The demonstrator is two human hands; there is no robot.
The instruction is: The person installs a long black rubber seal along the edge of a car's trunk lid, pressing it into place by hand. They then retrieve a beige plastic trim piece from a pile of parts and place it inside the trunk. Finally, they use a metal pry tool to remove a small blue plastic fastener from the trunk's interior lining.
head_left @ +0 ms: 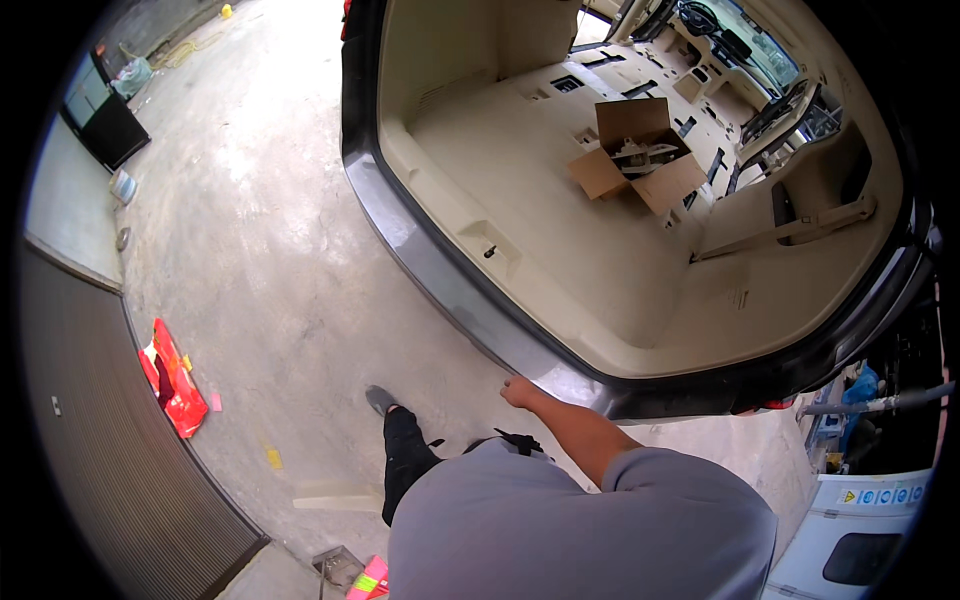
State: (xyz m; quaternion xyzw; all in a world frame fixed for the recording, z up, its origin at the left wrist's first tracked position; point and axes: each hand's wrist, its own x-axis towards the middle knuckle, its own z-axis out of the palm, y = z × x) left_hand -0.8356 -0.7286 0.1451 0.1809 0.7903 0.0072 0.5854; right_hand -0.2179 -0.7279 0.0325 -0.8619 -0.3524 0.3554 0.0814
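Note:
My right hand (518,391) hangs beside the grey rear bumper (440,305) of a vehicle, its fingers curled in and nothing showing in them. From this view I cannot tell whether it touches the bumper. My left hand is out of the picture. The vehicle's back is open onto a beige cargo floor (500,165) with its seats out. Farther in stands an open cardboard box (668,186) with several small parts inside, its flaps spread outward.
A ribbed shutter (105,430) runs along the left. Before it, a red bag (178,385) lies on the concrete floor (270,230). A bucket (123,187) stands by the wall. At the lower right is a pale blue cabinet (850,530) with warning labels.

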